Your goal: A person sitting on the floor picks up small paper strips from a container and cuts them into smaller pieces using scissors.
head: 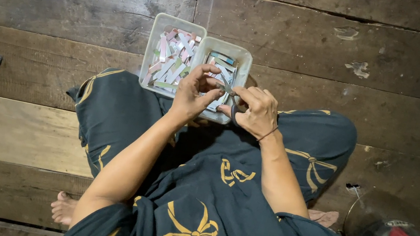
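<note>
Gripping scissors [231, 100], the right hand [257, 111] snipped a strip pinched by the left hand [191, 94] over the half-filled right tub [244, 61], beside which the left tub [157, 31] sat heaped.

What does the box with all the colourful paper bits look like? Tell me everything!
The left box is a small, clear, rectangular plastic tub with rounded corners and no lid. It is heaped with thin paper strips in pink, white, grey and green. It sits on the wooden floor against the person's knee, side by side with a second tub.

We're on a dark plank floor [344, 49]; two clear plastic tubs [160, 37] of paper strips sit on it.
</note>
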